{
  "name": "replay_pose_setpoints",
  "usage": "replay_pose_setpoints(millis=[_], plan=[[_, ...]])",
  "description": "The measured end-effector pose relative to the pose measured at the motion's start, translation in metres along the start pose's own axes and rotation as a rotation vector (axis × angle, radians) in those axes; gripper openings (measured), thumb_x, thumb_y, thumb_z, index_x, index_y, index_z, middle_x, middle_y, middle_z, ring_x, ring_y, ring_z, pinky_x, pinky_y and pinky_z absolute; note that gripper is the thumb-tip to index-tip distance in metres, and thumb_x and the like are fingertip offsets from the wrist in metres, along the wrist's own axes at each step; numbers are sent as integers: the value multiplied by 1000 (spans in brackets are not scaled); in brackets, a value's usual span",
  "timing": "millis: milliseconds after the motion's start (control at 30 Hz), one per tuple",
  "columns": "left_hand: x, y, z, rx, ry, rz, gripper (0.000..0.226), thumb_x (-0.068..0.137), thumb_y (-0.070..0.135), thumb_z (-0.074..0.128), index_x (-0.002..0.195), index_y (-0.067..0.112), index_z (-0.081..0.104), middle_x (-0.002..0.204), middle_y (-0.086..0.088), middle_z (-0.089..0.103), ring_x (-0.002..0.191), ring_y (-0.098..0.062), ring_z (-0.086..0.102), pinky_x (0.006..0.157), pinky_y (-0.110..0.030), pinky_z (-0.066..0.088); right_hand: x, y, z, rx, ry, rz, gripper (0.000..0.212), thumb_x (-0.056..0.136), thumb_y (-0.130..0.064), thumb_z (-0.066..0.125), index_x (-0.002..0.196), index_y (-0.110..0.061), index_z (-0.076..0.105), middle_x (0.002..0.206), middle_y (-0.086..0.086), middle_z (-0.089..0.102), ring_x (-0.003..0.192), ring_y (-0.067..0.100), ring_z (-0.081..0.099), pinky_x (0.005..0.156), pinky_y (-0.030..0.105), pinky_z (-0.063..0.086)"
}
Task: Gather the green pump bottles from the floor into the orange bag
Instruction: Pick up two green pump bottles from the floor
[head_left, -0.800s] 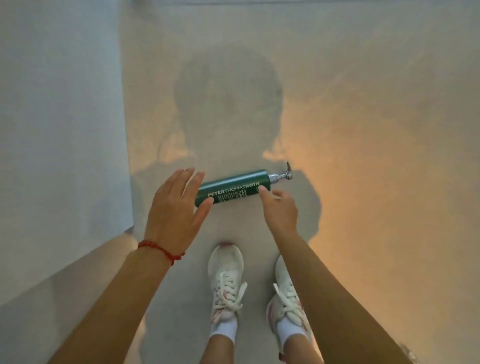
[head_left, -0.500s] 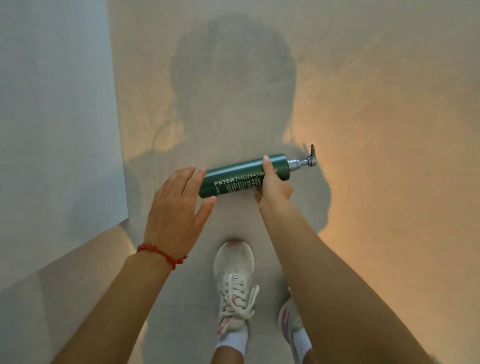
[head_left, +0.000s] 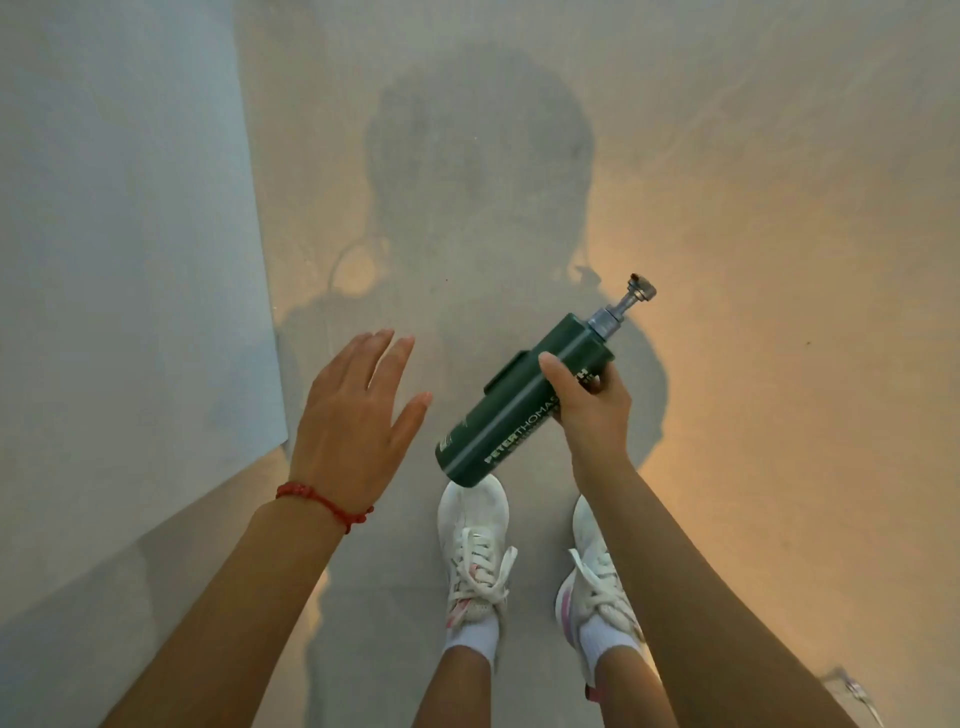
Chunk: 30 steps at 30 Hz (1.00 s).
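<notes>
A dark green pump bottle (head_left: 511, 410) with white lettering and a silver pump head is held off the floor, tilted with the pump up and to the right. My right hand (head_left: 592, 402) grips it around the upper body. My left hand (head_left: 353, 415), with a red string bracelet at the wrist, hovers to the left of the bottle, fingers spread, touching nothing. The orange bag is not in view.
A pale grey wall (head_left: 124, 260) rises along the left. The concrete floor (head_left: 779, 312) spreads ahead and to the right, lit orange. My two white sneakers (head_left: 475, 535) stand just below the bottle. A small object pokes in at the bottom right corner (head_left: 857, 693).
My right hand has closed on the bottle and lifted it off the floor, swinging it from lying level to tilted. My left hand has come off the bottle's base and opened.
</notes>
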<state>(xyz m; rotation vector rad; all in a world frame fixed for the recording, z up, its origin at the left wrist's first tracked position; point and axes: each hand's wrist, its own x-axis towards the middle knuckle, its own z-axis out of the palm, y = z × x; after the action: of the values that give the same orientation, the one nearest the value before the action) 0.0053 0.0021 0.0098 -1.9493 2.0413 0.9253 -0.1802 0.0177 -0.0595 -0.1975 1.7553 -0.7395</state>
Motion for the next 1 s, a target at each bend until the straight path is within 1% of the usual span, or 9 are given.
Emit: replay_pose_setpoints(millis=[133,267,333,400,433,567,733,933,1000], plan=[[-9,41,-51,21,5,45,54,88,37,36,128,1,45,133,-25,48,124,-41,43,101,-51,35,-51,-50,-38,-48,-37,-133,35,75,-21,72,106,-18,57,100,0,64,89,7,63,76,23,52],[-20,85,-107,58,30,147,64,91,50,21,128,4,45,133,-23,49,124,-40,44,99,-49,35,-97,-97,-78,21,-9,-160,32,75,-19,71,105,-17,59,102,4,65,96,21,63,82,36,52],[-26,88,-118,62,51,178,63,92,49,24,127,3,48,131,-23,51,122,-39,46,97,-50,37,-107,-102,-83,6,-29,-170,26,75,-19,71,99,-23,61,98,0,65,89,14,65,78,31,54],[-40,139,-166,61,104,316,56,91,42,33,125,2,50,129,-23,53,121,-38,47,97,-51,39,-146,-146,-125,77,37,-221,24,76,-17,71,94,-28,60,92,-5,65,80,4,65,69,22,55],[-44,141,-167,58,94,312,55,91,42,33,125,1,50,129,-23,53,121,-38,47,97,-52,40,-150,-148,-126,65,26,-226,23,76,-17,71,92,-30,60,89,-6,65,77,2,65,66,20,55],[-54,180,-198,160,53,383,70,92,53,13,125,2,50,129,-23,53,120,-41,48,94,-55,40,-188,-171,-158,129,53,-265,24,76,-16,70,94,-26,58,89,0,65,74,5,65,63,18,53],[-79,218,-210,283,-15,500,75,91,55,8,124,3,51,128,-22,54,119,-41,48,93,-55,41,-242,-171,-205,236,156,-311,24,78,-12,67,96,-24,57,88,-3,65,72,-2,65,57,8,49],[-124,267,-189,364,-76,654,70,92,51,12,122,2,53,127,-22,55,118,-41,50,92,-55,42,-302,-132,-270,332,332,-300,25,79,-15,66,101,-22,56,91,-1,65,74,-2,64,57,9,49],[-142,285,-177,386,-83,702,70,92,51,12,122,2,53,126,-23,56,117,-42,50,92,-56,43,-319,-115,-293,340,391,-277,23,80,-17,66,100,-25,57,89,-2,65,73,0,65,59,13,50]])
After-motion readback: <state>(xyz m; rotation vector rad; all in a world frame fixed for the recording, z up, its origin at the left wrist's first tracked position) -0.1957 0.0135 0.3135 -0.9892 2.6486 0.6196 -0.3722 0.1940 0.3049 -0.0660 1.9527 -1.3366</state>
